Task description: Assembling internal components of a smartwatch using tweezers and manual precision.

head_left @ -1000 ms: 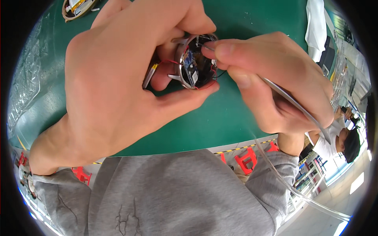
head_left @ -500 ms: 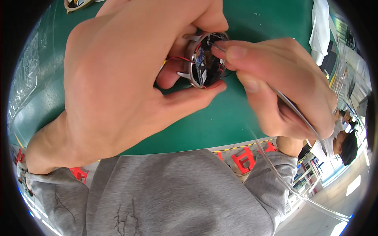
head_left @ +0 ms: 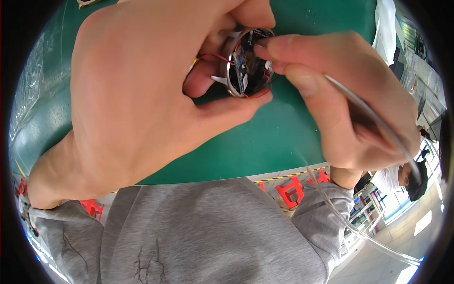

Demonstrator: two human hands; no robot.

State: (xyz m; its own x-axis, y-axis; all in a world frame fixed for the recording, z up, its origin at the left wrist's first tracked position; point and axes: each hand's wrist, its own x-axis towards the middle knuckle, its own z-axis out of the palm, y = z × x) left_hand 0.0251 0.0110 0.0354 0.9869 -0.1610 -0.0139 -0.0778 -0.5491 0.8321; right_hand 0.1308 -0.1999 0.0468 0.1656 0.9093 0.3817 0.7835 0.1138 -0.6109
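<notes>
My left hand (head_left: pixel 137 99) holds a round metal watch case (head_left: pixel 230 52) by its rim, tilted so its open face points right. Inside the case sit dark electronic parts and a small circuit board. Red wires and a bit of yellow wire come out between my left fingers, and a thin red wire runs along the lower rim. Between the thumb and fingers of my right hand (head_left: pixel 350 94) is a slim metal tool that looks like tweezers (head_left: pixel 373 116). Its tip reaches the inside of the case, where my fingertips partly hide it.
A green work table (head_left: pixel 227 146) lies under both hands. Clear plastic film (head_left: pixel 40 90) is at the left, a white cloth or bag (head_left: pixel 385 33) at the upper right. A clear tube (head_left: pixel 340 215) passes near my right sleeve. Red stools (head_left: pixel 289 191) and another person (head_left: pixel 411 180) are beyond.
Both hands and the watch case have shifted slightly up. The tweezers' rear end has swung outward to the right as my right hand turned.
</notes>
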